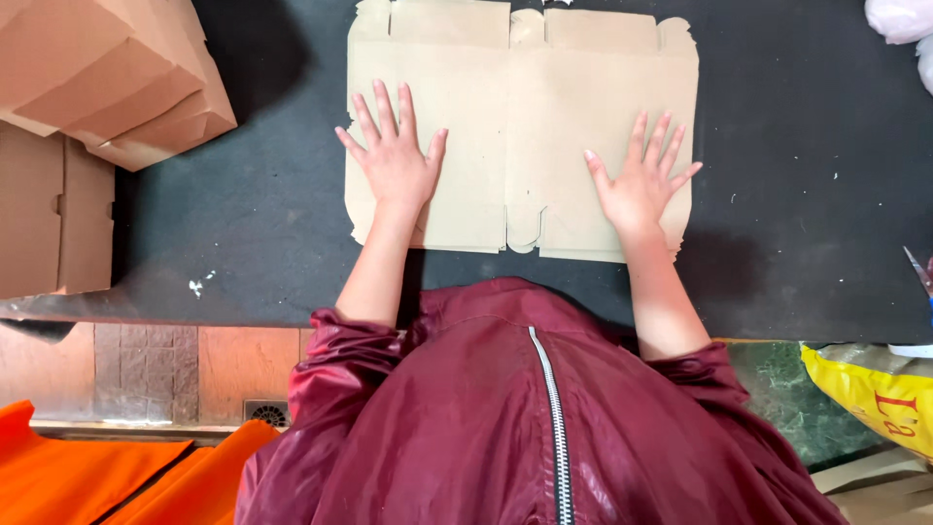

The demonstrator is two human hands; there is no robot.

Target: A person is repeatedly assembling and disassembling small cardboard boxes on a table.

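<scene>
A flat, unfolded brown cardboard box blank [525, 107] lies on a dark table top [253, 224] in front of me. My left hand [394, 160] rests palm down on the blank's left part, fingers spread. On its right part my right hand [641, 185] presses flat in the same way. Neither hand holds anything. I wear a dark red zipped jacket [486, 418].
Folded brown cardboard boxes [117, 68] are stacked at the table's left, with another flat carton [49, 214] below them. A white bag [899, 19] sits at the top right. A yellow bag [875, 389] and orange fabric [97, 476] lie below table level.
</scene>
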